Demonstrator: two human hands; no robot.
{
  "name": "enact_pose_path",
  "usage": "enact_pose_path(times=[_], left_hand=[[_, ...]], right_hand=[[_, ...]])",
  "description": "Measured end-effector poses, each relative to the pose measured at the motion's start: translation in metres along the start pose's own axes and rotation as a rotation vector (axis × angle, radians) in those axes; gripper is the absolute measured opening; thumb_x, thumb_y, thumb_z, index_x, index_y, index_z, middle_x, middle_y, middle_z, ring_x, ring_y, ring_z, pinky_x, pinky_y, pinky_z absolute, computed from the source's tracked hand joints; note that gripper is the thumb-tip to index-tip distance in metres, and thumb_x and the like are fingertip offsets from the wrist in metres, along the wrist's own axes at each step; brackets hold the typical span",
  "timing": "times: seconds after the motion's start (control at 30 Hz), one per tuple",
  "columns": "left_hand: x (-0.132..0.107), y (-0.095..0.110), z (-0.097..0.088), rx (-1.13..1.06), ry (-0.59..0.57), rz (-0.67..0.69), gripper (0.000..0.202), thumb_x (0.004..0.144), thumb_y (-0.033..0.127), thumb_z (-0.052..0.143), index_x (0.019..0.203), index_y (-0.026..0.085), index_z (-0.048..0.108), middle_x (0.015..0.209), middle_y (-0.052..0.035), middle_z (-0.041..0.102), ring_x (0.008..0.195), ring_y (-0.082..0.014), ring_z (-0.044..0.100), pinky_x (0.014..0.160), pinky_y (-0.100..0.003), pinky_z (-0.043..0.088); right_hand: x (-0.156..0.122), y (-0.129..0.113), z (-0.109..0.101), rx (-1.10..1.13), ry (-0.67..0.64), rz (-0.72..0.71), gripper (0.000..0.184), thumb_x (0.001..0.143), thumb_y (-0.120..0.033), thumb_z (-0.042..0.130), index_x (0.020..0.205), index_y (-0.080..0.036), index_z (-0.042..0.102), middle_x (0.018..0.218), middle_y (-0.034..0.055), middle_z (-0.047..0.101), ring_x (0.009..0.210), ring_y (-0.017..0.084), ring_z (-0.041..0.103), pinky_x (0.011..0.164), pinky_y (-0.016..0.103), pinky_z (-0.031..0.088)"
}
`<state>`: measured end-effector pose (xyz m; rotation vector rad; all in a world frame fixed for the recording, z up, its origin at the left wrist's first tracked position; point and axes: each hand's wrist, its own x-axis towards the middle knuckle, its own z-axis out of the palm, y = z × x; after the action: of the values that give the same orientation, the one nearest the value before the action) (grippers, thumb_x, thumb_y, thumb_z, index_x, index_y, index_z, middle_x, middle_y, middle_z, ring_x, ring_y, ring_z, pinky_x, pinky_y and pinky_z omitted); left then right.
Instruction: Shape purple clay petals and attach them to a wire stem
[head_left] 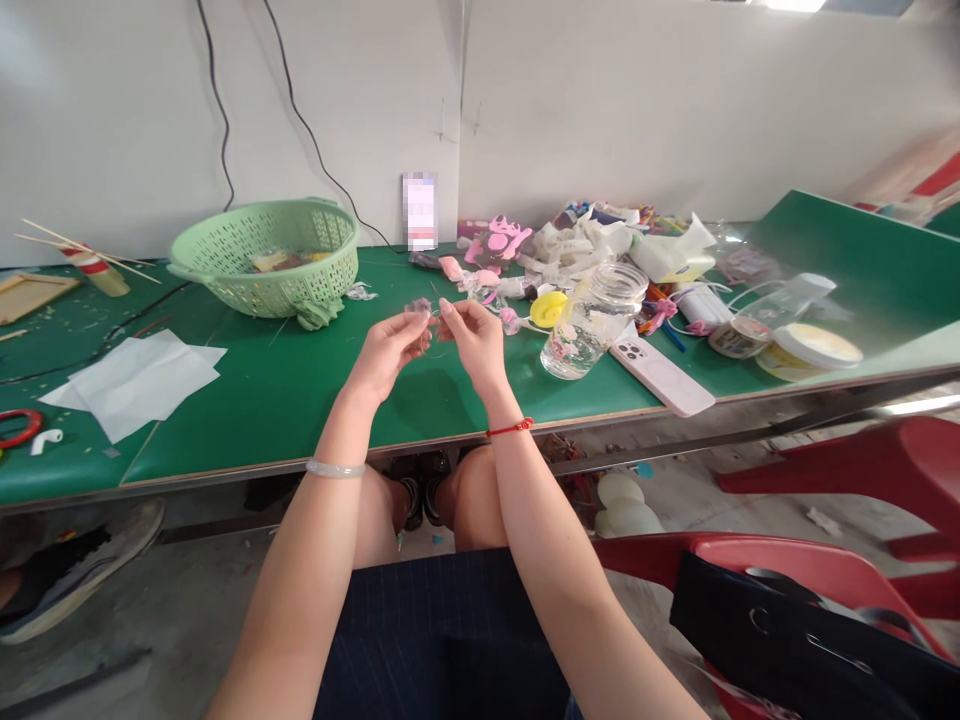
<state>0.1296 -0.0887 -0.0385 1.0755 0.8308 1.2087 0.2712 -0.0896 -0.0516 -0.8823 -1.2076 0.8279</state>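
Both hands are raised over the green table [285, 400], fingertips nearly meeting. My left hand [390, 350] pinches a small clear, pale piece [418, 306] between thumb and fingers. My right hand [472, 340] is also closed in a pinch, on a thin thread or wire [435, 318] that runs toward the piece; it is too fine to name surely. A clear bangle sits on my left wrist, a red string on my right.
A light green plastic basket [266, 255] stands at the back left, white paper sheets [142, 380] at the left. To the right lie a glass jar [592, 320], a pink phone [660, 375], a lidded tub [806, 350] and a heap of craft bits. Red chairs stand at the right.
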Motion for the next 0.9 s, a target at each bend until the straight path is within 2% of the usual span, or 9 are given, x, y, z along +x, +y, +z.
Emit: enact_pose_path(times=[0.27, 0.43, 0.6, 0.9], left_hand=[[0.001, -0.001, 0.000, 0.103, 0.050, 0.074, 0.034, 0.069, 0.044, 0.090, 0.080, 0.016, 0.075, 0.071, -0.0003, 0.069, 0.061, -0.0073, 0.059, 0.059, -0.019, 0.046], [0.004, -0.005, 0.002, 0.265, 0.095, 0.246, 0.036, 0.075, 0.049, 0.085, 0.083, 0.016, 0.073, 0.069, -0.0020, 0.070, 0.061, -0.0112, 0.062, 0.059, -0.022, 0.049], [0.006, -0.008, 0.001, 0.443, 0.132, 0.372, 0.034, 0.085, 0.051, 0.076, 0.085, 0.017, 0.072, 0.067, -0.0020, 0.069, 0.057, -0.0127, 0.062, 0.057, -0.024, 0.050], [0.006, -0.011, 0.001, 0.533, 0.146, 0.423, 0.025, 0.090, 0.042, 0.067, 0.083, 0.018, 0.068, 0.065, -0.0018, 0.069, 0.056, -0.0142, 0.064, 0.056, -0.025, 0.050]], right_hand=[[0.000, 0.000, 0.001, 0.001, 0.011, 0.029, 0.052, 0.084, -0.072, 0.065, 0.075, -0.021, 0.063, 0.066, -0.0016, 0.063, 0.060, 0.012, 0.061, 0.062, 0.028, 0.053], [0.001, 0.004, 0.001, -0.015, 0.016, 0.047, 0.049, 0.085, -0.070, 0.066, 0.079, -0.021, 0.063, 0.072, -0.0003, 0.067, 0.064, 0.013, 0.063, 0.063, 0.028, 0.053], [0.001, 0.006, 0.000, -0.020, 0.014, 0.045, 0.047, 0.085, -0.069, 0.066, 0.082, -0.022, 0.063, 0.072, -0.0008, 0.068, 0.060, 0.012, 0.062, 0.063, 0.029, 0.052], [0.000, 0.003, -0.001, -0.167, 0.010, -0.006, 0.035, 0.094, -0.057, 0.060, 0.084, -0.023, 0.061, 0.074, -0.0010, 0.067, 0.063, 0.013, 0.061, 0.066, 0.029, 0.048]])
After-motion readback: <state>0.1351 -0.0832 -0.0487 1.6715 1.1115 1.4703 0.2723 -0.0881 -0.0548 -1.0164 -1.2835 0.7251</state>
